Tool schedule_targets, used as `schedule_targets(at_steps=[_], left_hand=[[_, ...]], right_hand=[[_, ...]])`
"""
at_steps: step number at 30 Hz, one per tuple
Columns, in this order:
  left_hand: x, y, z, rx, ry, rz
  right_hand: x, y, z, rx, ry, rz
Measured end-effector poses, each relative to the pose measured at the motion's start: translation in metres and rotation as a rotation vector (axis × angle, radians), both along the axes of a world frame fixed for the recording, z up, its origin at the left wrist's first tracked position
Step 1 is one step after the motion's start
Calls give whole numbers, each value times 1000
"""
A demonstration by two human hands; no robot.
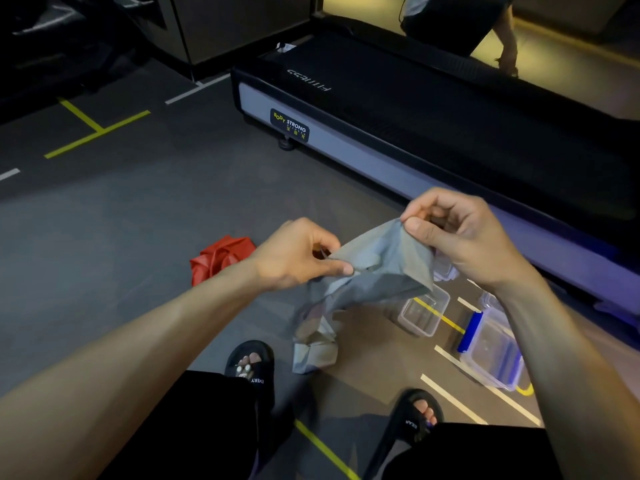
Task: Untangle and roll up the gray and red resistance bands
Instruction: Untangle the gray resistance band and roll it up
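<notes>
Above the knees, mid-frame: gray band (377, 271) held in the air between both hands. Left hand (298, 256) pinches its left edge, thumb and fingers curled onto the material. Right hand (460, 237) pinches the top corner, thumb against forefinger, sitting higher than the left. Between the two grips the band spreads as a flat panel; below that it hangs bunched and twisted, lower end folded, down near the left sandal (251, 368). Can't tell if that end touches the floor (121, 220).

Red band (220, 258) lies crumpled on the floor, just behind the left wrist, partly hidden by it. Apart from the gray band.

Edges: treadmill (415, 109) deck runs diagonally across the upper right, its silver side rail close behind the right hand. Clear plastic containers (420, 313) sit on the floor below and right of the gray band, one with blue clips (491, 351) by the right forearm; another partly hidden behind the band and right hand. Yellow and white floor lines run under them.

Open room: bare dark floor to the left and ahead-left, out to the yellow T-mark (97, 131). Right side is boxed in by containers and treadmill rail. Right sandal (415, 415) bottom centre-right. Another person's legs (505, 39) stand well beyond the treadmill, top right.
</notes>
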State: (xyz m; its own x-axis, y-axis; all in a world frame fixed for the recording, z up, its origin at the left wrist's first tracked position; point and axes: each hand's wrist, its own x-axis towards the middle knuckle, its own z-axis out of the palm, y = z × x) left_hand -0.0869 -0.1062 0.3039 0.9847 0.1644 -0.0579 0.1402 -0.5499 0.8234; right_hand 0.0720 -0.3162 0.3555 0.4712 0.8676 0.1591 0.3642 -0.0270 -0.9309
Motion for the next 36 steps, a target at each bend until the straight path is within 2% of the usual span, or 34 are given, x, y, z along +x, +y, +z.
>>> schedule_targets(at_steps=[5,8,14,20,28,36], left_hand=[[0,1,-8,-143,-37,36],[0,-1,-9,-235,-134,7],[-4,-2,0,11,-217,-20],[-3,-3,0,83,-227,-24],[0,2,-11,-264,-169,6],[2,-1,-13,7,-225,60]], right_hand=[[1,-1,-3,-19,-10,-3],[2,-2,-3,0,11,-34],[5,-5,-4,-10,13,-58],[3,-6,-1,-7,-12,-50],[3,-9,7,-8,-49,-31],[0,-12,18,-54,-89,73]])
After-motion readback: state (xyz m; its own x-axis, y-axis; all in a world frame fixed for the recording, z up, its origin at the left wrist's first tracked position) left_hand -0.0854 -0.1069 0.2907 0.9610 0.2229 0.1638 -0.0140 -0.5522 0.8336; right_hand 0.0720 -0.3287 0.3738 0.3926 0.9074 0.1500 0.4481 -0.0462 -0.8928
